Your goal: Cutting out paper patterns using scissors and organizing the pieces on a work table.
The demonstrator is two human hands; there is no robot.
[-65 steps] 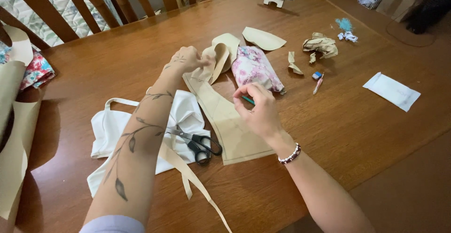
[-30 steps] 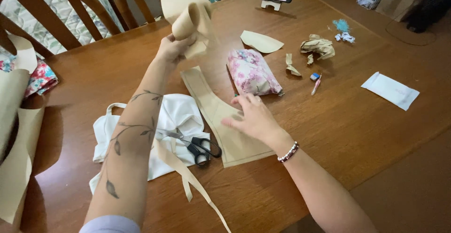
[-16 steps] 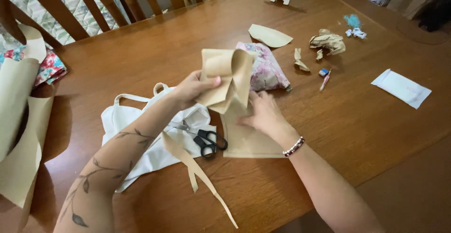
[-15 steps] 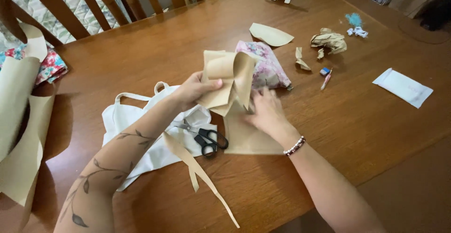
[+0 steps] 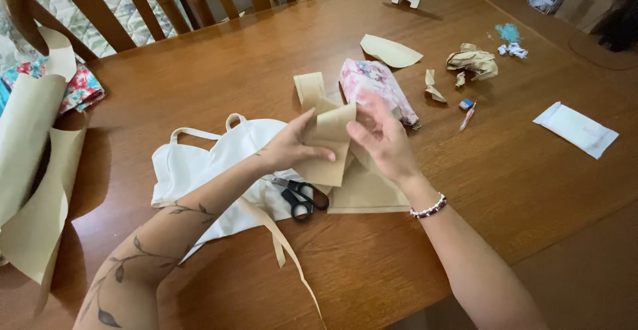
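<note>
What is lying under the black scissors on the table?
The scissors lie on the white garment and a tan paper strip. The blade tips are hidden under the left hand.

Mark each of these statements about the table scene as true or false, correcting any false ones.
1. Both hands hold the folded tan paper strip. True: the left hand grips it from the side and the right hand touches its upper edge.
2. The black-handled scissors are in the right hand. False: they lie on the brown wooden table, beside the white strappy fabric garment.
3. A pink floral fabric bundle lies beyond the hands. True.
4. The white rectangular packet sits on top of the garment. False: it lies apart, on bare table at the far right.
5. The crumpled ball of tan paper lies near the table's far edge. True.
</note>
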